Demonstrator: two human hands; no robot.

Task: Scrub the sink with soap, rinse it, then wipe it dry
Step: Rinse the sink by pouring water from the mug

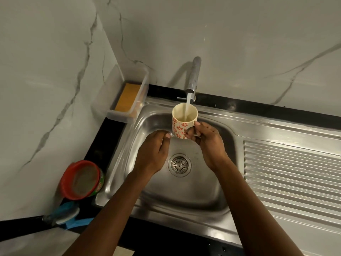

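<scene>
A stainless steel sink (184,193) fills the middle of the view, its round drain (179,164) below my hands. Water runs from the chrome tap (193,76) into a cream mug with red flowers (181,124). My right hand (206,137) grips the mug by its handle and holds it upright under the stream. My left hand (154,150) hovers over the basin just left of the mug, fingers loosely curled, holding nothing.
A clear plastic box (129,97) with a yellow sponge sits at the sink's back left corner. A red-rimmed tub (81,180) and a blue brush (64,213) lie on the black counter at left. The ribbed drainboard (291,172) extends right.
</scene>
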